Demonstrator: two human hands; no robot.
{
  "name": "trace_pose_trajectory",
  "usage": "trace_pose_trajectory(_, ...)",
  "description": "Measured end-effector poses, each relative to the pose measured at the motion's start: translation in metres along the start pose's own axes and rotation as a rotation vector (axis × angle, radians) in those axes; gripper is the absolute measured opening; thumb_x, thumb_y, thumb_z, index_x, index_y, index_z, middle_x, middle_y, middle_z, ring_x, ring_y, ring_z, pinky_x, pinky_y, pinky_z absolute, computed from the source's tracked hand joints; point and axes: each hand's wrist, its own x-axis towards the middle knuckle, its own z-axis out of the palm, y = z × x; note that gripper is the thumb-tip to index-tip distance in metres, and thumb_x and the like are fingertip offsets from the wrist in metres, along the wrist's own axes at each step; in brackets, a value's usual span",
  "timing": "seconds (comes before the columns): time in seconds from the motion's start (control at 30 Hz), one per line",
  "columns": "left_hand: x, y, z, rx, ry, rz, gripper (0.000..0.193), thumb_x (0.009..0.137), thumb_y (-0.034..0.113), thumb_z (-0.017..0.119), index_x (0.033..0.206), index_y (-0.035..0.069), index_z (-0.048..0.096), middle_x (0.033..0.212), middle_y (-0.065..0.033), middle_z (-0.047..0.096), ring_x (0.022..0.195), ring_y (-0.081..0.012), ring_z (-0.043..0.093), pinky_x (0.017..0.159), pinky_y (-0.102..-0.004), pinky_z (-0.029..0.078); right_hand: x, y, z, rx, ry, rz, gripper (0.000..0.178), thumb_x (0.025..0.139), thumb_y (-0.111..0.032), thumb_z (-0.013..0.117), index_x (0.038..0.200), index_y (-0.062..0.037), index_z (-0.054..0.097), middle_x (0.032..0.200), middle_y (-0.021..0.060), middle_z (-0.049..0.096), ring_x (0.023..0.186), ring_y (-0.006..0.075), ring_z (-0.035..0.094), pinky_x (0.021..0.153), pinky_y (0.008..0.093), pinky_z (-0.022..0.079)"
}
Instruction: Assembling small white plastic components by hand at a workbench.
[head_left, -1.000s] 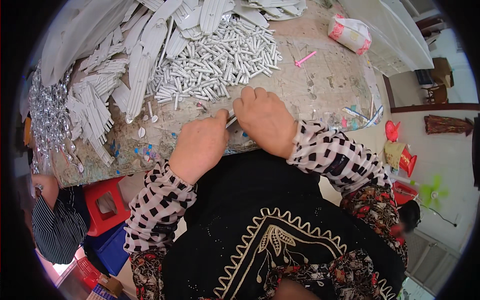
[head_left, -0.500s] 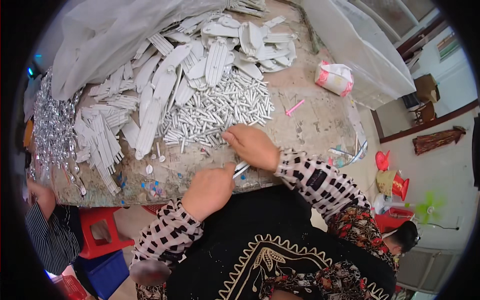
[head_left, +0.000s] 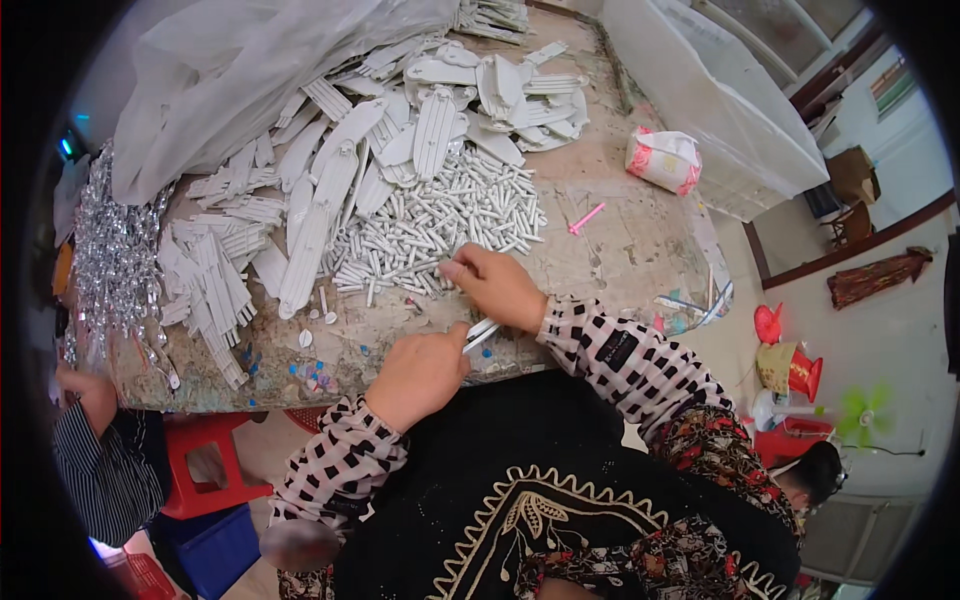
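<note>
My left hand [head_left: 418, 372], near the table's front edge, is closed around a slim white plastic strip [head_left: 482, 333]. The strip sticks out from its fingers toward the right, under my right hand. My right hand [head_left: 497, 287] has thumb and fingers drawn together beside the near edge of a heap of small silvery-white pins [head_left: 440, 220]. Whatever its fingertips hold, if anything, cannot be made out. Behind the pins lies a pile of flat white plastic pieces [head_left: 435, 135], some long and ribbed, some with rounded ends.
Shiny silver strands [head_left: 115, 260] hang at the table's left. A translucent plastic sheet [head_left: 220, 90] covers the back left. A pink-and-white wrapped pack [head_left: 664, 161], a pink stick [head_left: 587, 218] and a large white bin [head_left: 720, 110] are on the right. A person's arm [head_left: 92, 400] shows at left.
My right hand has shifted slightly left along the edge of the pin heap. The left hand keeps its grip on the white strip; the view has turned a little.
</note>
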Motion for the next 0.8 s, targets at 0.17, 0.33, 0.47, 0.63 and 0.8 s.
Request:
trace_pose_trajectory(0.17,0.0,-0.002,0.0,-0.22,-0.007,-0.195,0.029,0.087,0.018,0.059,0.109,0.0,0.053,0.08,-0.0195,0.066,0.072,-0.0338,0.066,0.064,-0.0432,0.051,-0.029,-0.004,-0.022,0.776,0.374,0.088,0.038,0.097,-0.033,0.053,0.122,-0.0045,0.048,0.091,0.003,0.057,0.078,0.0113,0.055,0.068,0.0269,0.046)
trace_pose_trajectory(0.33,0.026,0.018,-0.005,-1.753,0.333,-0.067,0.039,0.093,0.022,0.061,0.125,0.007,0.044,0.109,-0.0141,0.064,0.09,-0.0176,0.063,0.074,-0.0304,0.052,-0.1,-0.025,-0.012,0.902,0.087,0.15,0.043,0.099,-0.031,0.049,0.132,-0.0041,0.038,0.101,0.0064,0.057,0.082,0.0119,0.056,0.07,0.0263,0.047)
trace_pose_trajectory(0.47,0.042,0.042,0.011,-1.85,0.182,-0.053,0.042,0.095,0.026,0.059,0.129,0.008,0.041,0.114,-0.0157,0.062,0.096,-0.0179,0.061,0.081,-0.0303,0.051,-0.129,-0.032,-0.021,0.944,-0.184,0.315,0.038,0.101,-0.028,0.047,0.132,-0.0071,0.04,0.101,0.0067,0.059,0.077,0.0102,0.057,0.064,0.023,0.047)
trace_pose_trajectory(0.63,0.054,0.062,0.037,-1.826,0.019,-0.077,0.055,0.095,0.034,0.058,0.137,0.007,0.035,0.119,-0.0163,0.059,0.105,-0.0208,0.058,0.09,-0.0337,0.048,-0.165,-0.008,-0.055,0.606,-0.042,0.381,0.034,0.1,-0.026,0.05,0.126,-0.0064,0.046,0.087,0.0033,0.062,0.063,0.008,0.055,0.054,0.0203,0.045)
trace_pose_trajectory(0.8,0.046,0.034,0.055,-1.582,-0.182,-0.182,0.058,0.097,0.042,0.05,0.137,0.001,0.039,0.112,-0.015,0.062,0.101,-0.022,0.062,0.089,-0.0351,0.05,-0.21,0.012,-0.13,-0.147,0.485,0.238,0.03,0.099,-0.022,0.05,0.12,-0.0007,0.048,0.087,0.0069,0.063,0.064,0.011,0.055,0.056,0.0238,0.045)
